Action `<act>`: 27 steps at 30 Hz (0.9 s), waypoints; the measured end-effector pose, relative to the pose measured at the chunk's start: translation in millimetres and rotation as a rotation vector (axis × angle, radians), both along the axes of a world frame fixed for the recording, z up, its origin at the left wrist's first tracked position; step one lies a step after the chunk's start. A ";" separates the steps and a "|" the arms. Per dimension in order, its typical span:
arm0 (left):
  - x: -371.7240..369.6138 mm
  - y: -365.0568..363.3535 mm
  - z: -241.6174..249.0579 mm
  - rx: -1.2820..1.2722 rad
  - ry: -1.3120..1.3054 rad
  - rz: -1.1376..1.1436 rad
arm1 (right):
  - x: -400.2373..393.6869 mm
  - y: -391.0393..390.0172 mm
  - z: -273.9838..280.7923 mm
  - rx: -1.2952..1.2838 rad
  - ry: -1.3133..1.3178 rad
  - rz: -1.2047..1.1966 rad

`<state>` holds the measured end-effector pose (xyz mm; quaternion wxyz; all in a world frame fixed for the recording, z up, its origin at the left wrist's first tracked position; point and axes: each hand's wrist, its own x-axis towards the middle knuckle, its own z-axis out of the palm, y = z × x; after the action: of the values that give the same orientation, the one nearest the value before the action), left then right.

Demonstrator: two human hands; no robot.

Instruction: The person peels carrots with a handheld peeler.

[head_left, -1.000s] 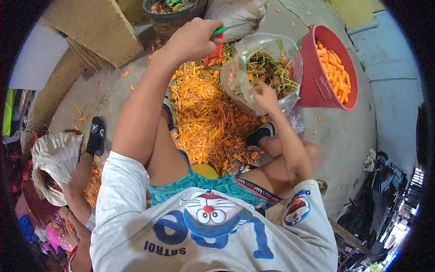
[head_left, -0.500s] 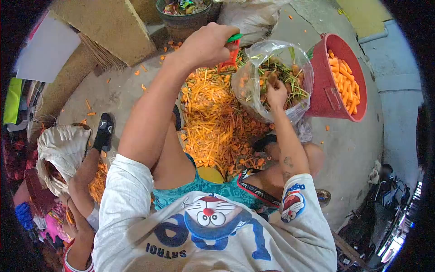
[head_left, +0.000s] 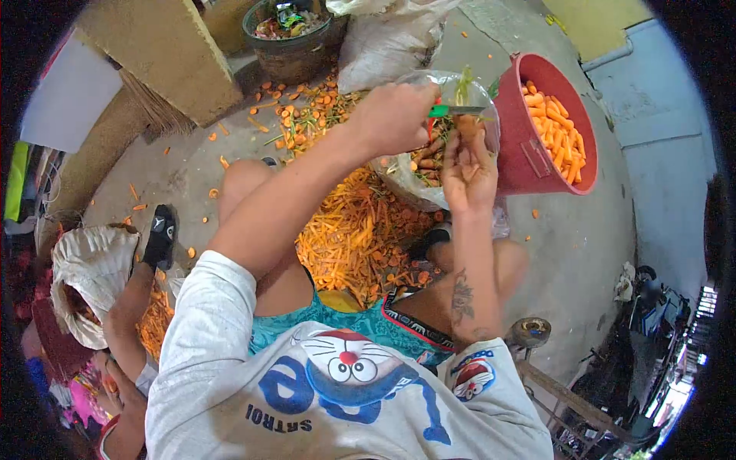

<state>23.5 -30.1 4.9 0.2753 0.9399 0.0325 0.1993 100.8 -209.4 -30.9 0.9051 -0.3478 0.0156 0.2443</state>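
Observation:
My left hand (head_left: pixel 402 115) is closed around the green handle of a knife (head_left: pixel 458 111), its blade pointing right across the top of a carrot. A bit of red shows beside that hand; I cannot make out what it is. In my right hand (head_left: pixel 469 172), palm up with curled fingers, is the unpeeled, brownish carrot (head_left: pixel 468 125). Both hands are over a clear plastic bag (head_left: pixel 402 172) of unpeeled carrots with green stems. Between my legs a heap of orange peelings (head_left: pixel 345 238) covers the floor.
Right of the bag leans a red bucket (head_left: pixel 529 157) of peeled carrots. A dark bin (head_left: pixel 287 57) of waste and a white sack (head_left: pixel 383 50) stand at the back. At left, another person's foot (head_left: pixel 161 238) is near a cloth sack (head_left: pixel 92 268). Carrot tops (head_left: pixel 307 119) litter the floor.
My right hand has come up out of the bag with a carrot and turned palm up. My left hand has moved right and down, bringing the knife to the carrot.

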 end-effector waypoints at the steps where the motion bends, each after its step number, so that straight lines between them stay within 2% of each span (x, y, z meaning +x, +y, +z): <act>1: 2.2 -4.8 -5.6 0.035 -0.036 0.005 | -3.7 0.0 -3.6 0.002 0.097 0.014; 2: 4.6 -4.9 -12.5 0.038 -0.025 0.003 | -6.0 -3.0 -6.9 0.005 0.108 0.011; 4: 19.0 1.1 -25.0 0.042 0.049 0.044 | -7.7 -9.8 -8.1 0.199 0.082 0.180; 8: 29.2 11.3 -32.5 -0.027 0.183 0.146 | -1.6 -25.4 1.6 0.191 0.041 0.114; 10: 16.2 -13.8 -12.7 0.020 -0.009 0.158 | 0.2 -27.9 -0.9 0.172 0.024 0.058; 11: 9.8 -21.6 -9.7 0.050 -0.078 0.032 | 1.1 -29.1 -7.4 0.156 0.059 0.036; 12: 13.1 -23.0 -13.4 0.052 -0.075 0.026 | -0.7 -28.2 -7.4 0.139 0.092 0.017; 14: 21.3 -25.8 -23.0 0.079 0.042 0.080 | -6.3 -31.3 -4.1 0.151 0.082 0.069; 15: 25.0 -21.6 -13.8 0.047 0.273 0.173 | -7.5 -31.1 -2.3 0.124 0.089 0.070; 17: 31.6 -2.6 -29.2 -0.018 0.216 0.183 | -7.4 -30.2 4.0 0.106 0.091 0.066; 18: 28.4 2.2 -28.0 -0.086 0.162 0.186 | -8.0 -32.3 7.8 0.068 0.008 0.109; 20: 21.8 14.6 -25.9 -0.053 0.066 0.127 | -5.0 -38.0 4.0 0.031 -0.069 0.147; 22: 20.8 29.9 -21.1 -0.337 -0.137 0.035 | 3.9 -43.9 -4.8 0.175 -0.099 0.291; 23: 23.4 35.1 -24.5 -0.410 -0.287 0.013 | 5.1 -46.8 -3.7 -0.022 -0.037 0.258; 24: 20.2 35.4 -22.1 -0.416 -0.282 0.017 | 5.3 -48.5 -6.7 -0.027 -0.031 0.259; 26: 13.7 39.1 -6.5 -0.920 -0.212 -0.042 | 6.6 -50.0 -12.5 0.072 -0.146 0.411; 27: 10.5 31.8 -4.3 -1.034 -0.187 -0.050 | 2.9 -48.3 -10.5 0.070 -0.143 0.418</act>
<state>33.9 1.7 0.6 0.7095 0.6601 0.0795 0.2338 103.6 -257.7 -41.4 0.8451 -0.3281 -0.1297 0.4017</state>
